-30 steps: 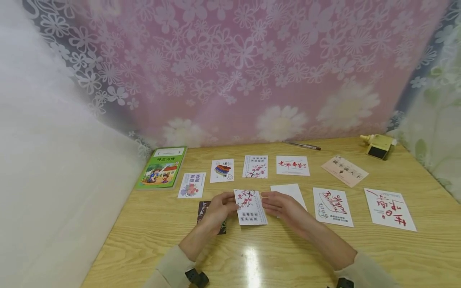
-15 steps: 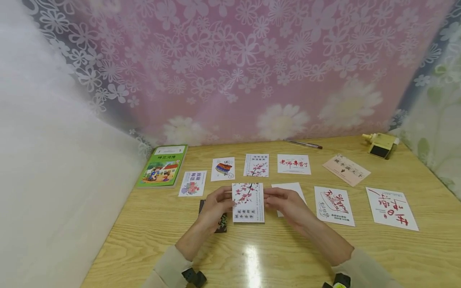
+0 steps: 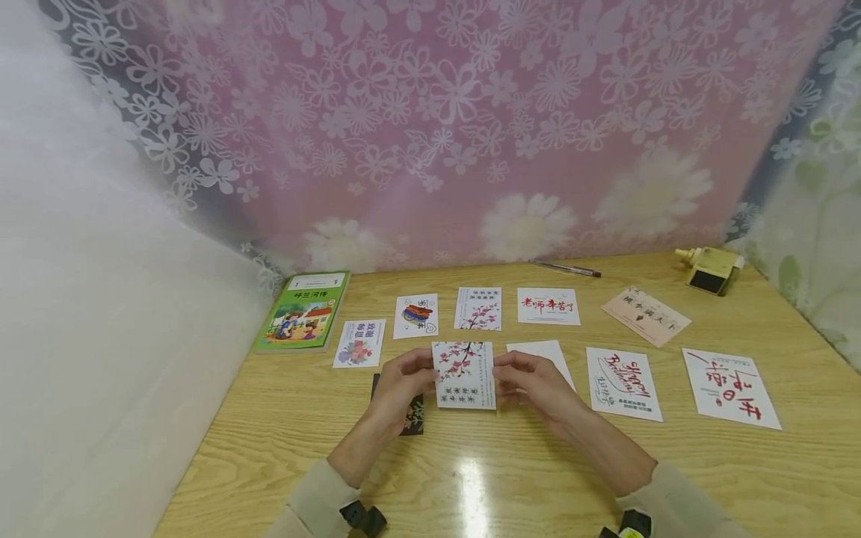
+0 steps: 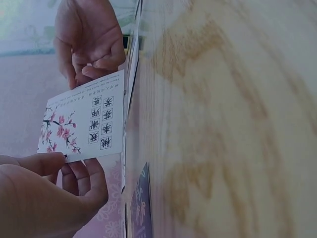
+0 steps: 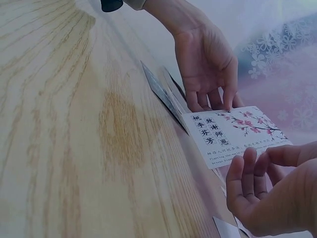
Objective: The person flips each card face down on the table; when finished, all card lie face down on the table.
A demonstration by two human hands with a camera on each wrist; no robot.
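A white card (image 3: 466, 376) with pink blossom branches and black Chinese characters is held up over the table. My left hand (image 3: 398, 392) pinches its left edge between thumb and fingers, the thumb on the printed face in the left wrist view. At the opposite edge, my right hand (image 3: 546, 385) pinches the card with thumb and index finger, its other fingers curled loosely in the right wrist view. A dark card (image 3: 413, 418) with a leafy print lies partly hidden behind the left hand. Beyond the right hand lies a blank white card (image 3: 546, 357), partly covered.
Several printed cards lie in rows, among them a similar blossom card (image 3: 478, 308), a red-lettered card (image 3: 548, 306), a birthday card (image 3: 623, 383) and a beige card (image 3: 646, 316). A green book (image 3: 304, 311), a pen (image 3: 568, 269) and a yellow bottle-like object (image 3: 711, 269) stand farther back.
The blossom card has shifted slightly left and up and straightened from a slant. My right fingers have moved in onto its right edge. In the last half second little else moved.
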